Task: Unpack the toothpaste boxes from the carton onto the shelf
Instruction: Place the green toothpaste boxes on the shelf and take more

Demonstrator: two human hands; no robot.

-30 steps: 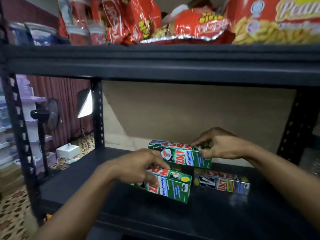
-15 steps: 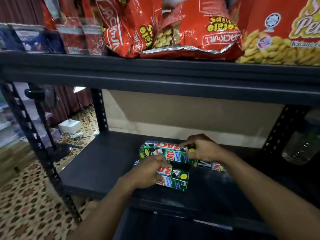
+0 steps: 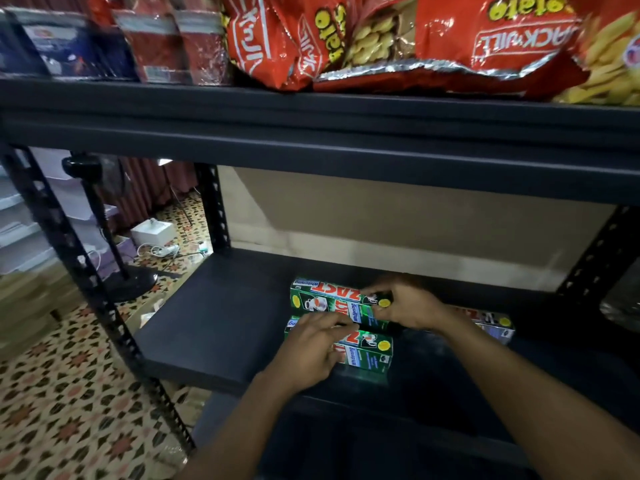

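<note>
Right hand (image 3: 407,306) pinches rear box (image 3: 325,299), hiding its end, while left hand (image 3: 310,351) grips half-covered front box (image 3: 370,348)

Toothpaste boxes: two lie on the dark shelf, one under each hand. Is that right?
Not quite: three lie on the dark shelf, not two. The front box is under the left hand, the rear box under the right hand, and a third box lies to the right, past the right forearm. The head view shows it.
</note>
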